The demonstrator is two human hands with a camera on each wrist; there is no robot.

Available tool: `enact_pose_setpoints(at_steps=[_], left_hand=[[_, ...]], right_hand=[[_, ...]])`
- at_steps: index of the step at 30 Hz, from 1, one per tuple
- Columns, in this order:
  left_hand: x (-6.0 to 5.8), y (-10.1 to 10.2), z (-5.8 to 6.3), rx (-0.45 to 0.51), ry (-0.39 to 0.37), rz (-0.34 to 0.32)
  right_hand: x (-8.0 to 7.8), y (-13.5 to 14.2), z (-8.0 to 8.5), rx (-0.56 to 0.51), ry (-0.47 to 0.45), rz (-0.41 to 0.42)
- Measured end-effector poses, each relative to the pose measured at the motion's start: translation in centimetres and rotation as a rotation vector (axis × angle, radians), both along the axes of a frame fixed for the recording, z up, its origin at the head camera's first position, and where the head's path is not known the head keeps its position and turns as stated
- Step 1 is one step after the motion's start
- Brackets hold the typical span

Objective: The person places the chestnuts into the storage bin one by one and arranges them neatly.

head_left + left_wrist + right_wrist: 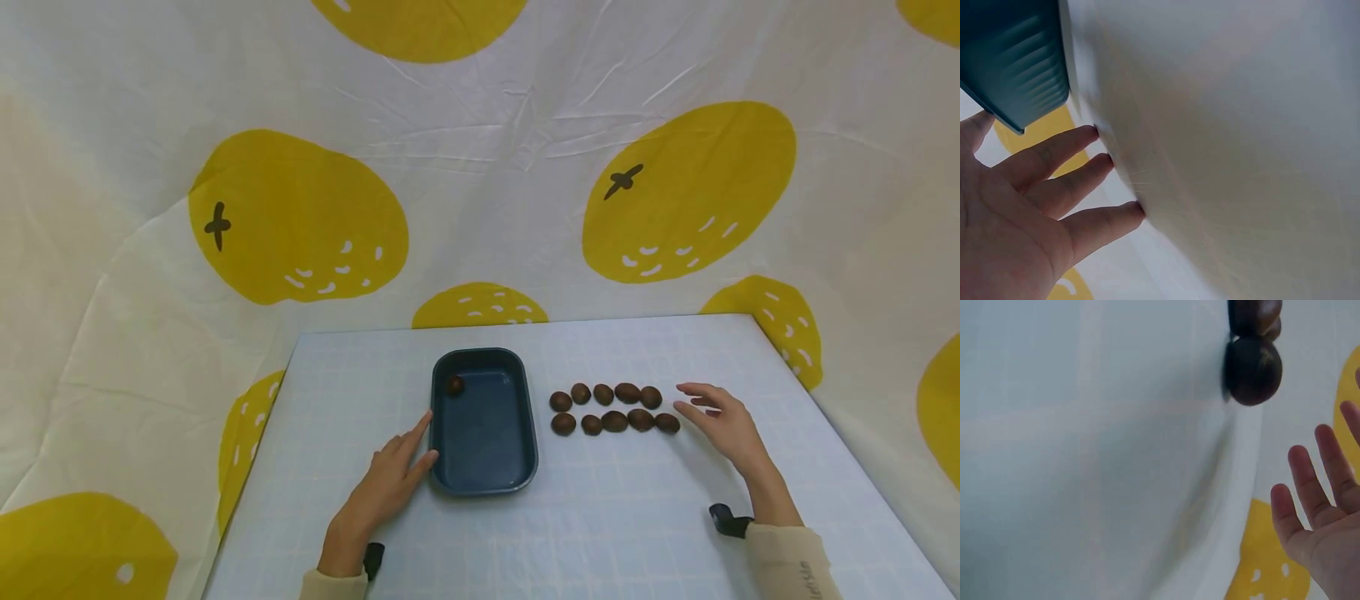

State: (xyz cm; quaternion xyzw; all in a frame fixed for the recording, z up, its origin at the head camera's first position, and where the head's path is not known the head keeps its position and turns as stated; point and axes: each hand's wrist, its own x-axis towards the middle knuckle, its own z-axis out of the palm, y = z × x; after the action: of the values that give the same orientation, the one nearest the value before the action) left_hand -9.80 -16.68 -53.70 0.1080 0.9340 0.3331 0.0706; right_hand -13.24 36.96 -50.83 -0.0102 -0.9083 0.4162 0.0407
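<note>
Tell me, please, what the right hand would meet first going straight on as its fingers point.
The right hand would probably meet the brown, rounded nut at the right end of the far row; the hand's height is unclear.

Dark blue rectangular tray (483, 450), rounded corners, upright on its base, long side running away from the person; left hand (382, 485) touches its left rim. One brown nut-like piece (454, 385) inside, upper left. Ten more (glossy, roundish to oval) right of the tray in two rows of five: far row (603, 394), near row (615, 421). Right hand (729, 432) just beside their right end, holding nothing.
</note>
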Motion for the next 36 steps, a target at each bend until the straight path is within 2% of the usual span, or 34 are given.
enact_pose_setpoints(at_steps=[7,11,19,36], left_hand=[[0.0,-0.1,-0.2,0.003,0.011,-0.004],[0.1,-0.1,-0.2,0.003,0.011,-0.002],[0.1,0.0,0.0,0.003,0.002,0.006],[0.0,-0.1,0.0,0.011,0.012,-0.005]], right_hand=[[-0.3,1.3,-1.9,0.000,-0.210,0.024],[-0.5,1.4,-2.5,0.017,-0.263,0.052],[-0.8,1.6,-3.2,0.030,-0.205,0.119],[-0.7,1.7,-3.3,0.090,-0.192,0.120]])
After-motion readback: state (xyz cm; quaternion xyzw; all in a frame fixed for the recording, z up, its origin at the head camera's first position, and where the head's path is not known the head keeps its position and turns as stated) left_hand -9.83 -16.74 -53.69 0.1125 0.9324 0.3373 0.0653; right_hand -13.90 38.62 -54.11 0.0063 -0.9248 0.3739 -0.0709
